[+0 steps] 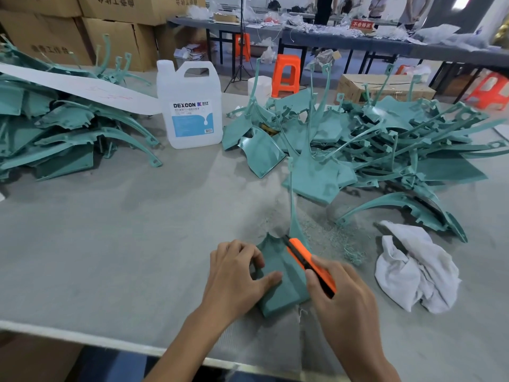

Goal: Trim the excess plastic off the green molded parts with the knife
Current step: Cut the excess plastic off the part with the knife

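Item 1. Left hand (237,274), nearest the viewer, well in front of the jug (190,106) and a little to its right. The grip is closed on the green part (283,288): fingers curled over its left edge, thumb laid on its face, holding it flat to the worktop (124,230).

Item 2. Right hand (341,296), right of item 1. The grip is clamped round the orange knife (308,260), whose tip sits at the part's far edge, where a thin stem rises.

Item 3. Green shavings (344,244), in front of the jug and further right, just beyond the knife. White rag (413,271) beside them, further right again.

Item 4. Right pile (385,139) of green parts, directly right of the jug, many with long stems standing up. Left pile (55,133), left of the jug, with a white strip (82,86) lying across it.

Status: judged mid-run. The shavings suggest some trimming is done and one part is under the blade. Which pile is finished cannot be told, and both are large.

Writing:
- The jug reads "DEXCON", with smaller print too fine to read.
- The strip carries faint red marks that are illegible.
- The cardboard boxes (115,37) behind the jug bear Chinese print, not clearly read.
- The red sign (362,24), far behind and right of the jug, reads "不合格区".
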